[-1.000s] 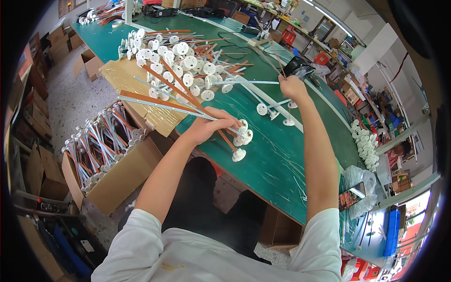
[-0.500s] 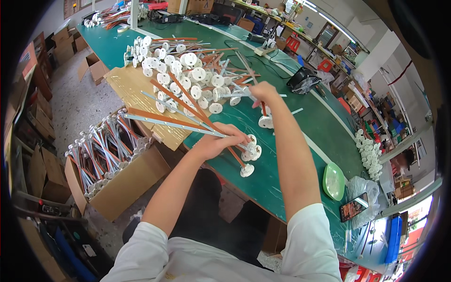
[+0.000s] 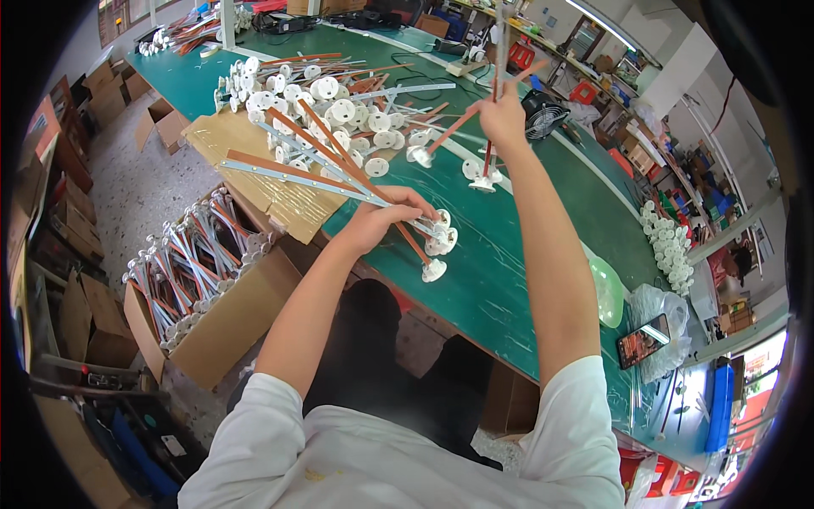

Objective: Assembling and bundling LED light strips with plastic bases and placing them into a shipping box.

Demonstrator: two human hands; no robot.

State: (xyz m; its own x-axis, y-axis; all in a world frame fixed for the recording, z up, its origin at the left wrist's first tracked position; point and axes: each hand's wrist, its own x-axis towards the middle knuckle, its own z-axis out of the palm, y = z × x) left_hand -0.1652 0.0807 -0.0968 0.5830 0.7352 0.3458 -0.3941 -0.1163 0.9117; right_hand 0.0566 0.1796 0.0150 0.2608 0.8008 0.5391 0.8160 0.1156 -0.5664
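My left hand [image 3: 386,222] is closed round a small bundle of thin strips [image 3: 292,174], silver with dots on one face and orange-brown on the other. Their white round end caps [image 3: 441,233] stick out on the right of the fist, over the green table. Raised farther off, my right hand [image 3: 505,123] grips a few more such strips [image 3: 489,157] with their caps hanging down. One of these strips slants left and is blurred. Left of that hand, a heap of capped strips [image 3: 343,112] lies on the table and on a flattened cardboard sheet [image 3: 212,140].
An open cardboard box [image 3: 242,318] full of capped strips stands at the left, below table level. On the green table [image 3: 483,288] are a small black fan [image 3: 543,114], a green bowl [image 3: 606,293], a phone [image 3: 643,341], a plastic bag [image 3: 674,352] and stacked white caps [image 3: 666,246].
My right hand has lifted up and away from the table with its strips, whose caps have risen too. My left hand keeps its bundle, nearly in the same place. The view has shifted slightly.
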